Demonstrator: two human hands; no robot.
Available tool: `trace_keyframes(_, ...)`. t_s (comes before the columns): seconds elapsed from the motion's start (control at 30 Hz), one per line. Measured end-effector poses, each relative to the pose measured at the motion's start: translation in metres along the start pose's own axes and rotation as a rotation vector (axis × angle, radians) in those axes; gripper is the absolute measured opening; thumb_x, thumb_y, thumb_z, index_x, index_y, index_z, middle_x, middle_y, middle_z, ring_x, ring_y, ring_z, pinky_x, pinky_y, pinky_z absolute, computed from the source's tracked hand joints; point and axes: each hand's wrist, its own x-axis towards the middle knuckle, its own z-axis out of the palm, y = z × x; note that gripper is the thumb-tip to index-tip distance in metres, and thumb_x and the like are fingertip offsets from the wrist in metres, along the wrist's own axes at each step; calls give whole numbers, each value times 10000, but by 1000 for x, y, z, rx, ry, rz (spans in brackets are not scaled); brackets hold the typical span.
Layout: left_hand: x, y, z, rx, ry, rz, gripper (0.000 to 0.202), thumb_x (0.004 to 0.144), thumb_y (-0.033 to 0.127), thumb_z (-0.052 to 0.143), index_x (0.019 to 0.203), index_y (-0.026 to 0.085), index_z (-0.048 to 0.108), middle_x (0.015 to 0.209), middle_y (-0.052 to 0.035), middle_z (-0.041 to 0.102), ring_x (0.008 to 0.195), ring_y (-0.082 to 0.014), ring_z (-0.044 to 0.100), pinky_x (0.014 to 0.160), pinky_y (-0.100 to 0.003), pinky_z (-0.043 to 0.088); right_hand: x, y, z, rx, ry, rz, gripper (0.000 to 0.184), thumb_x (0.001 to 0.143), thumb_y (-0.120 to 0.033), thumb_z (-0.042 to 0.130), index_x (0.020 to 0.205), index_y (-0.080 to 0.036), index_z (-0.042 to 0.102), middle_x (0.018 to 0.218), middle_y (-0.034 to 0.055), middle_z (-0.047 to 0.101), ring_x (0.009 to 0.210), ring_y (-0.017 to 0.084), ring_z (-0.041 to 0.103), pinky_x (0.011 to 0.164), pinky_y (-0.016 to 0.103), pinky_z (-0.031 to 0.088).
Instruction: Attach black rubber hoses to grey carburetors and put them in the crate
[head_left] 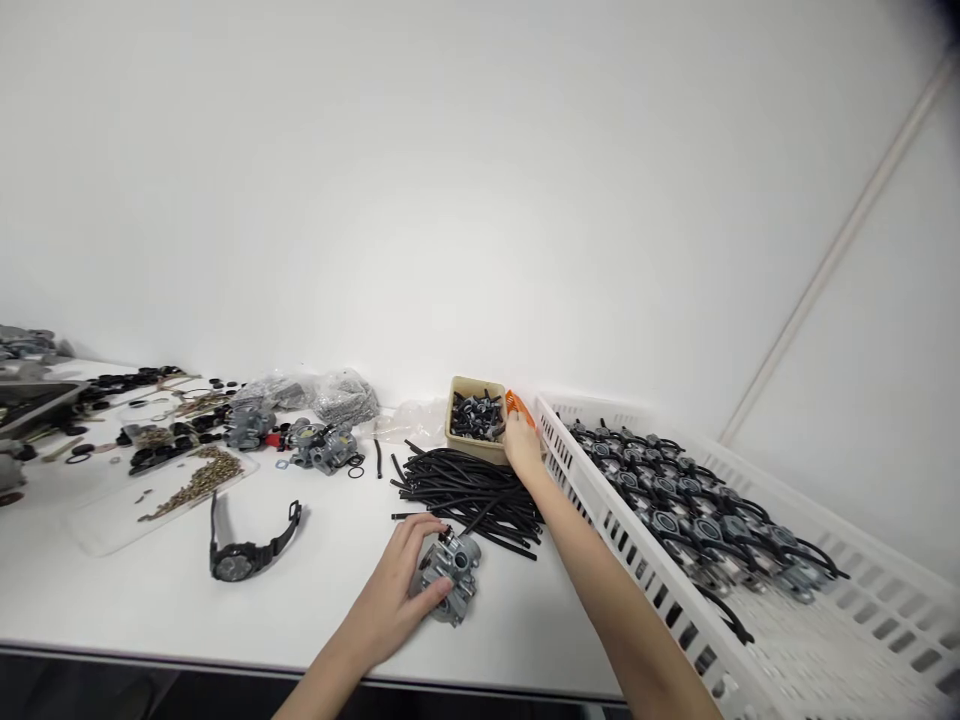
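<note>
My left hand [409, 577] is wrapped around a grey metal carburetor [456, 572] on the white table, with the thumb across its near side. Farther forward, my right hand [520, 440] is at an orange slotted piece [516, 403] beside the beige bin [491, 452]; its fingertips are hidden, so I cannot tell whether it grips anything. Small black and grey fittings [477, 415] fill that bin. Between my hands lies a loose pile of black rubber hoses [465, 490].
On the right stands a white slotted crate [600, 520] with rows of carburetors [705, 525] and hoses. A black wristwatch [241, 560], a clear tray of brass-coloured parts [202, 480], more carburetors [322, 447] and plastic bags [341, 395] lie leftward. A white wall [480, 200] rises behind.
</note>
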Motion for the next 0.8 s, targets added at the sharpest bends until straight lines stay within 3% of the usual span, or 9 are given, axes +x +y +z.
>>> trace_keyframes(0.07,0,1,0,-11,-4,-7,442,857,431,513,1267,270,473,1309,-121,466,1248,-288,419,1043,-462,360,-6,3,-1,143,128,67,301,945,-205,310,1100,-81,537,1057,213,635,1019,258,613,884,407,456)
trace_keyframes(0.17,0,0,0,-43,-43,-17,559,818,448,575,1319,255,419,1349,-130,442,1261,-289,411,1055,-458,342,-23,-1,4,635,245,199,312,935,-386,310,947,-164,528,804,107,685,659,209,660,622,344,525)
trace_keyframes(0.27,1,-4,3,-101,-97,-65,758,731,468,678,1375,256,339,1407,-133,395,1288,-293,390,1074,-464,313,-46,-14,13,1127,237,287,336,881,-534,378,848,-209,455,726,48,683,409,133,561,370,249,421)
trace_keyframes(0.43,0,-1,6,-175,-103,-78,936,631,470,766,1403,250,285,1434,-132,382,1285,-283,411,1057,-427,351,-74,-32,23,1531,110,314,396,808,-587,508,799,-196,445,716,40,699,372,75,515,336,178,356)
trace_keyframes(0.53,-10,6,-2,-17,-3,-46,706,737,443,684,1343,248,379,1379,-113,455,1261,-262,440,1054,-408,361,-79,-29,24,1589,58,323,399,788,-576,557,819,-190,463,745,53,708,433,101,584,385,195,434)
trace_keyframes(0.6,-23,6,-20,143,100,-31,445,842,390,565,1253,250,468,1284,-96,539,1196,-237,499,1010,-386,405,-79,-25,23,1614,53,326,395,776,-566,586,830,-195,462,729,49,710,465,124,618,423,220,486)
trace_keyframes(0.67,-40,-1,-49,323,236,-2,302,866,358,529,1143,239,533,1143,-88,612,1086,-230,561,942,-374,446,-79,-22,21,1652,65,313,394,766,-557,609,850,-200,466,705,34,710,492,135,639,465,236,524)
trace_keyframes(0.73,-59,-14,-88,522,333,0,266,857,373,534,1080,234,570,1060,-82,638,1033,-241,573,917,-392,447,-78,-22,20,1690,85,295,402,753,-552,630,878,-201,481,696,21,712,513,136,653,501,240,546)
trace_keyframes(0.8,-75,-30,-127,745,299,-104,382,809,445,571,1129,235,577,1146,-99,613,1088,-293,534,928,-453,424,-77,-24,19,1716,98,296,415,739,-557,642,895,-199,499,698,18,714,523,140,661,515,243,558)
